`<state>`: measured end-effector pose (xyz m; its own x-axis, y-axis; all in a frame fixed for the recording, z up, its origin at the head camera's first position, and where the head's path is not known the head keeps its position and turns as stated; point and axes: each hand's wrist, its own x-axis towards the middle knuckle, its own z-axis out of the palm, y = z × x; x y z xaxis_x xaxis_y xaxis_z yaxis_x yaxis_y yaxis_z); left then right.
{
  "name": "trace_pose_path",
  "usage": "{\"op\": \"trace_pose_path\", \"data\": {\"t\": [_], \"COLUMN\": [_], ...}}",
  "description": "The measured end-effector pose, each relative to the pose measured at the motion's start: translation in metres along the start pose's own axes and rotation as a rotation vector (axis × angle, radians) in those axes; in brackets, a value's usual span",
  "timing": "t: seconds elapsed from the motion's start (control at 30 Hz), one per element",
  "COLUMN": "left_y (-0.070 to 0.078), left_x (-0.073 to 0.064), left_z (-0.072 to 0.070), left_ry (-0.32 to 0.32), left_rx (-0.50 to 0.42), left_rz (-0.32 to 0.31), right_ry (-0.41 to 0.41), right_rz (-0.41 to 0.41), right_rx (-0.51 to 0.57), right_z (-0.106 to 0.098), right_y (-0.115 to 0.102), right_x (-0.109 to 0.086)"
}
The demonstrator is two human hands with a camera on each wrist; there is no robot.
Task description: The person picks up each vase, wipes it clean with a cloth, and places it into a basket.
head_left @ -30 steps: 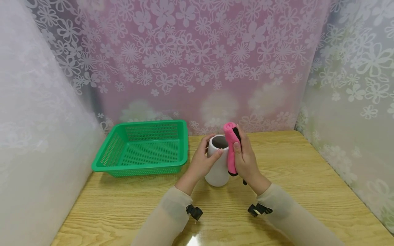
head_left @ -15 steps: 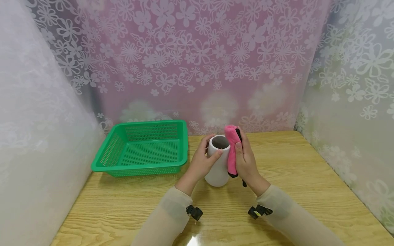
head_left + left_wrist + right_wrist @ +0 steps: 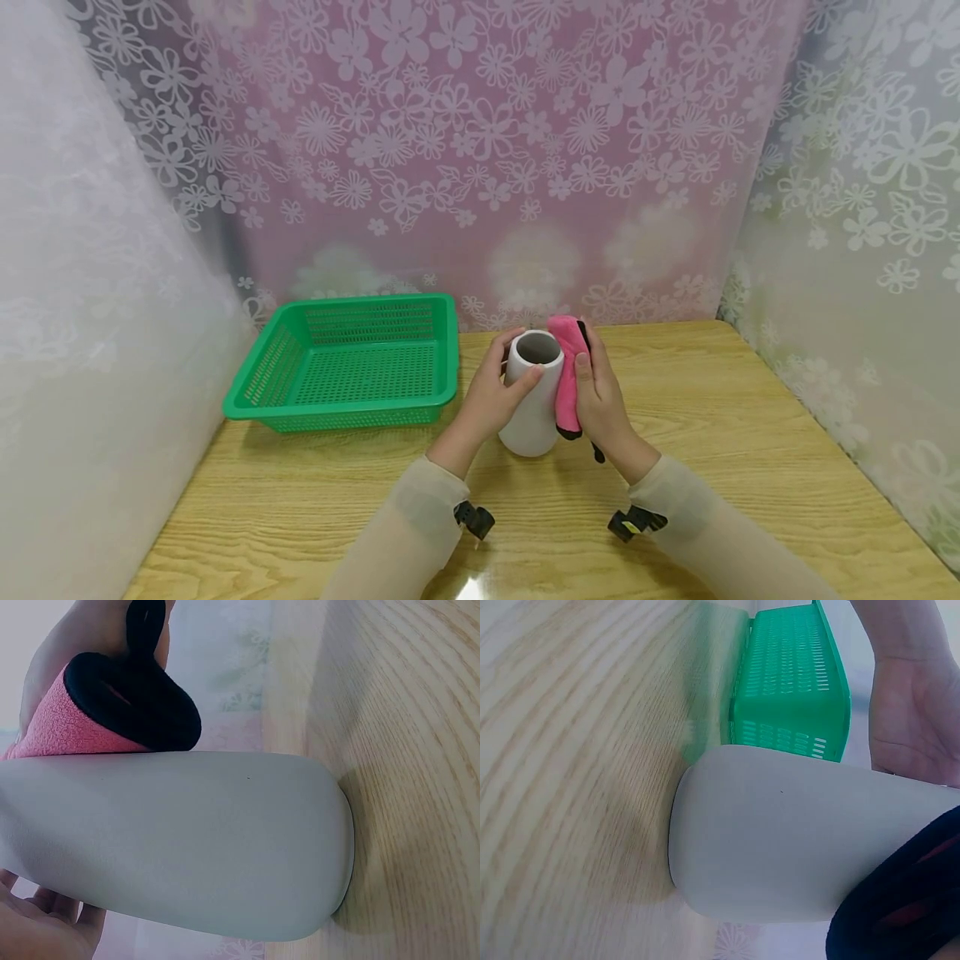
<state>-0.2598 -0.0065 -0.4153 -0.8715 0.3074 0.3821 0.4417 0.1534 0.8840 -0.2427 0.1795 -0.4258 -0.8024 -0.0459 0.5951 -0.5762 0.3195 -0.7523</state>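
Note:
A white vase (image 3: 529,417) with a wide round mouth stands upright on the wooden table. My left hand (image 3: 491,387) grips it near the top, thumb on the front and fingers round the left side. In my right hand (image 3: 603,400) is a folded pink cloth (image 3: 567,375) with black edging, its loop hanging below. The cloth lies against the vase's right side. Seen from the left wrist, the pink cloth (image 3: 64,724) meets the pale wall of the vase (image 3: 187,840). The right wrist view shows the vase's base (image 3: 705,832) on the tabletop.
A green plastic basket (image 3: 341,414) with perforated sides sits at the back left of the table (image 3: 720,417), a short way from my left hand. Flower-patterned curtains (image 3: 487,167) hang behind the table and along both sides.
My right hand has slid the cloth a little down along the vase's right side, and the cloth's top has turned. The left hand and the basket stay put.

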Motion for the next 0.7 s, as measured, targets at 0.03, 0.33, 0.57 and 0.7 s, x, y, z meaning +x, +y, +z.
{"op": "trace_pose_path", "data": {"t": [0.03,0.33,0.57,0.7], "left_y": [0.000,0.000,0.002,0.003], "left_x": [0.000,0.000,-0.001,-0.001], "left_z": [0.000,0.001,0.000,0.000], "left_ry": [0.001,0.007,0.003,0.006], "left_rx": [-0.001,0.005,0.015,0.015], "left_rz": [0.002,0.010,-0.009,-0.015], "right_ry": [0.000,-0.024,-0.097,-0.134], "right_rz": [0.004,0.085,0.246,0.308], "right_rx": [-0.002,-0.007,-0.075,-0.116], "right_z": [0.000,0.000,0.000,0.001], "right_y": [0.000,0.005,0.013,0.015], "right_x": [0.000,-0.003,-0.009,-0.012]}}
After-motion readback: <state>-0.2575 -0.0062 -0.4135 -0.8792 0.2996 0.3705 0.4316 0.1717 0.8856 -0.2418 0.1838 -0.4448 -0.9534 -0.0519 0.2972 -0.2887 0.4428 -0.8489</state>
